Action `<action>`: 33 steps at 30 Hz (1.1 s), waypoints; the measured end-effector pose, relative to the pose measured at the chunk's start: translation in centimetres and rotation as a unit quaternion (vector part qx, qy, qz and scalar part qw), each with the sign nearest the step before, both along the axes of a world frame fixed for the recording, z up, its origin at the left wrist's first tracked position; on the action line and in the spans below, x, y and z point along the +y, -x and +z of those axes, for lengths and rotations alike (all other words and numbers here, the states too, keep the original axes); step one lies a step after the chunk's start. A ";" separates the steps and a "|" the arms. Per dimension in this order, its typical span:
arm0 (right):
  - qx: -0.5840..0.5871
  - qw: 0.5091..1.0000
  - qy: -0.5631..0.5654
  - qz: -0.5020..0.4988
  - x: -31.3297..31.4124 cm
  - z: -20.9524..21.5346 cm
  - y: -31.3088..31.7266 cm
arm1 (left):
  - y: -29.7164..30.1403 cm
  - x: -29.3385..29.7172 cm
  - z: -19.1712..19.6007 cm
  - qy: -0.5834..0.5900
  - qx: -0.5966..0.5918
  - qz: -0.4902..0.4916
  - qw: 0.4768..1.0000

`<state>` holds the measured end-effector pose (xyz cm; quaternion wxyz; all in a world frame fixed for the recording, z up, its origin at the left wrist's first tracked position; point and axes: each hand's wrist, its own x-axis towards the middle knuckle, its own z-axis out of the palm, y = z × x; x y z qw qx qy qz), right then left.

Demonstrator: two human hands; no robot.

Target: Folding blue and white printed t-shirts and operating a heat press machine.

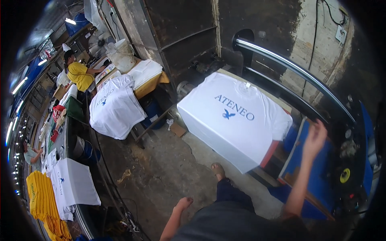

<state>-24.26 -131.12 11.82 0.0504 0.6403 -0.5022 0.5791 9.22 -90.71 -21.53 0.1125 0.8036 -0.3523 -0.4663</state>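
My left hand [184,203] hangs low over the floor beside my leg, its fingers loosely curled with nothing seen in them. My right hand [316,135] is raised over the blue panel [299,162] to the right of the platen, fingers apart and holding nothing visible. It is near the lower metal bar and apart from the shirt. A white T-shirt [241,120] with blue lettering and a blue bird print lies stretched over the press bed in front of me. Its neckline faces the wall and its near side drapes down over the edge.
Two chrome rails [293,68] curve along the press's far side. Left, a pile of printed white shirts [116,108] covers a table end. Yellow folded garments [40,193] and another white shirt [78,182] lie lower left. A person in yellow [80,76] works beyond. Cables cross the floor.
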 end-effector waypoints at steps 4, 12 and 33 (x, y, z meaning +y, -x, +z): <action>0.001 0.985 -0.125 0.121 -13.6 -7.6 -8.2 | -4.0 -3.0 1.9 0.018 -0.022 0.036 0.999; 0.157 0.930 -0.328 0.062 -30.5 -18.0 -17.5 | -11.7 -14.7 8.8 0.080 -0.041 0.072 0.993; 0.154 0.731 -0.383 0.543 -13.6 1.1 -25.8 | -18.4 -43.3 26.7 0.518 -0.185 -0.119 0.827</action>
